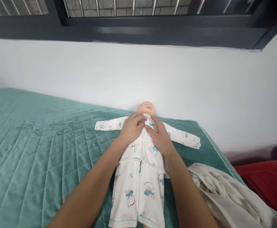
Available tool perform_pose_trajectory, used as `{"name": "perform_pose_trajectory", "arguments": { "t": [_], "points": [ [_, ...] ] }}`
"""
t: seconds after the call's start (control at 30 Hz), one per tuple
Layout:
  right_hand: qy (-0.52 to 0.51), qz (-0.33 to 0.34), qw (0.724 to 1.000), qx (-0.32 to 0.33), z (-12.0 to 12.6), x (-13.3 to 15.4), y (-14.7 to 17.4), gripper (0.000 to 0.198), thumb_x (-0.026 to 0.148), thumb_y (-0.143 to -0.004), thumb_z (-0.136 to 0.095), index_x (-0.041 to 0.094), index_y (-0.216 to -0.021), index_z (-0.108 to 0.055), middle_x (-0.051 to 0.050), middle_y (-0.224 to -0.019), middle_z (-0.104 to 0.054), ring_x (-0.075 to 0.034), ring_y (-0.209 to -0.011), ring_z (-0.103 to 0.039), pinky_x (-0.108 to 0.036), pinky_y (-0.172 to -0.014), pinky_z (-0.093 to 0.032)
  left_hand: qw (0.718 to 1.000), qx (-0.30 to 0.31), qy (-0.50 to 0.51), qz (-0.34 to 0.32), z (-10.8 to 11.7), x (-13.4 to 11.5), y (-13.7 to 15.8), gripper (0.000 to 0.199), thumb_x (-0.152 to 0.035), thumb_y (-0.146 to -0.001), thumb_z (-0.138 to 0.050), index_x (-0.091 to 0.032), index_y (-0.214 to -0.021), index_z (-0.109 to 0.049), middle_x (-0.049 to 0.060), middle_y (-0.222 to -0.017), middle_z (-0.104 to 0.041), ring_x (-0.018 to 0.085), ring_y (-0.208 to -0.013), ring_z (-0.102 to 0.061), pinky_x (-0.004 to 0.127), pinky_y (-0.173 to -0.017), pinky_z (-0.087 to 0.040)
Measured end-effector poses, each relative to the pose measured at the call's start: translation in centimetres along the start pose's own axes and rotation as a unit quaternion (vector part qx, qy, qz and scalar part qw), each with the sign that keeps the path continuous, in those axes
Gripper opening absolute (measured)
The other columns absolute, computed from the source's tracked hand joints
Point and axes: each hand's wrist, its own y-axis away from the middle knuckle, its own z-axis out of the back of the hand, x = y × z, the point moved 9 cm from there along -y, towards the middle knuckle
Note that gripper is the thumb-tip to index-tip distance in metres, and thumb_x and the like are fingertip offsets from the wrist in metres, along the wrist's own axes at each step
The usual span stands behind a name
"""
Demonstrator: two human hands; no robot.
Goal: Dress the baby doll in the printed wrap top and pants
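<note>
the printed shirt (138,149) lies on the quilted bed cover (57,142), worn by a doll (146,108) whose head points away, towards the wall (119,72). its front opening (143,147) runs lengthwise between the left hand (132,128) and right hand (161,134), both touching the upper chest beside it, neither clearly nearer. fingers are bent near the collar (147,116); whether either hand pinches cloth, i cannot tell.

The one camera, on the wearer's head, looks forward and down from the leg end of the baby doll (143,148), close by, taking in the quilted bedspread (57,142) around it and the barred window (133,30) beyond it.
</note>
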Motion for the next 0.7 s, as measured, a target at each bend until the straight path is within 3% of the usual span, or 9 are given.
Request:
{"name": "perform_pose_trajectory", "arguments": {
  "t": [0.27,0.47,0.7],
  "points": [
    [-0.031,0.059,0.998,-0.022,0.6,1.5,3.3,0.043,0.041,-0.091,-0.057,0.026,-0.131,-0.053,-0.006,-0.146,-0.049,-0.023,-0.138,-0.041,-0.046,-0.119,-0.028,1.000,0.001,0.026,-0.006,0.3,-0.4,1.8,0.023,-0.019,-0.091,-0.052,-0.024,-0.102,-0.072,0.002,-0.131,-0.063,0.020,-0.127,-0.052,0.041,-0.115,-0.036],
    [-0.014,0.043,0.999,-0.023,0.8,1.0,6.1,0.037,0.043,-0.093,-0.053,0.029,-0.128,-0.058,-0.004,-0.153,-0.041,-0.023,-0.143,-0.034,-0.048,-0.121,-0.024,0.998,0.005,0.054,-0.019,0.2,0.0,2.0,0.020,-0.027,-0.094,-0.053,-0.023,-0.102,-0.071,0.004,-0.131,-0.063,0.020,-0.127,-0.052,0.042,-0.117,-0.034],
    [0.027,0.044,0.999,-0.001,0.5,1.5,5.6,0.041,0.047,-0.094,-0.052,0.033,-0.132,-0.058,-0.001,-0.155,-0.037,-0.025,-0.144,-0.032,-0.050,-0.121,-0.024,0.993,0.010,0.115,-0.003,0.4,0.3,2.1,0.017,-0.032,-0.092,-0.057,-0.023,-0.100,-0.069,0.005,-0.134,-0.061,0.020,-0.130,-0.049,0.040,-0.116,-0.036]
  ]
}}
